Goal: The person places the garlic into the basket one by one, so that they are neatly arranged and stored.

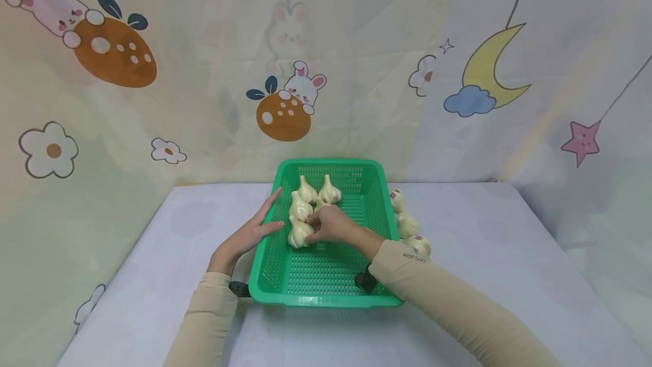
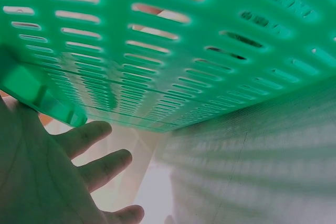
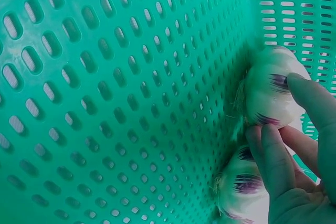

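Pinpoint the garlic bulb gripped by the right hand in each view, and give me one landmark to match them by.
Head: left half of the green basket, frontmost bulb in it, at the fingertips of the right hand.
Left wrist: cannot be made out; the basket's slotted side blocks the view.
Right wrist: right of centre, between thumb and fingers, bulb above another.
Shared landmark: the green basket.

there's room over the near floor of the green basket (image 1: 326, 301), more at its far right; garlic bulbs (image 1: 299, 233) crowd its left and far middle, the left hand (image 1: 247, 237) blocks its left rim, the right hand (image 1: 332, 224) and sleeve (image 1: 448, 293) cut from its middle across its near right, outer bulbs (image 1: 407, 224) line its right wall.
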Motion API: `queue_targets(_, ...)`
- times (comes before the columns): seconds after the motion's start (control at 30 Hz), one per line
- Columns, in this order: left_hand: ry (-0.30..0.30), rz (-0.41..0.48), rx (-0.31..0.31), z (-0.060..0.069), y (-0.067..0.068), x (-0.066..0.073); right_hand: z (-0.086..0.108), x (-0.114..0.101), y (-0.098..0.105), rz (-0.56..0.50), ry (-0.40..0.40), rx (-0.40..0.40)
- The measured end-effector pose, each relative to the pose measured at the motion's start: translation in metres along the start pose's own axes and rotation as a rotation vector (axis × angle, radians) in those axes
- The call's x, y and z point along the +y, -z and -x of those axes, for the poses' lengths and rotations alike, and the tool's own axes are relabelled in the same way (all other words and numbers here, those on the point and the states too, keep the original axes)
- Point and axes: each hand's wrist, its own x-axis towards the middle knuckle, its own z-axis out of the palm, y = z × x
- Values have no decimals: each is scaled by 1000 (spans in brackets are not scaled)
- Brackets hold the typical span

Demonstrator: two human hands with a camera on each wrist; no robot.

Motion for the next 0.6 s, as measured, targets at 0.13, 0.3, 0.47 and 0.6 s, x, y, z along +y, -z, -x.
queue_targets(0.13,3,3,3,0,-1,0,0,1,-1,-9,-4,1)
queue_targets(0.3,3,5,5,0,-1,-1,0,2,-3,-14,-6,-2)
queue_targets(0.47,0,0,4,1,-1,0,0,2,-2,-12,-17,-5)
queue_targets(0.6,3,-6,3,1,-1,0,0,2,-2,-10,-21,-5)
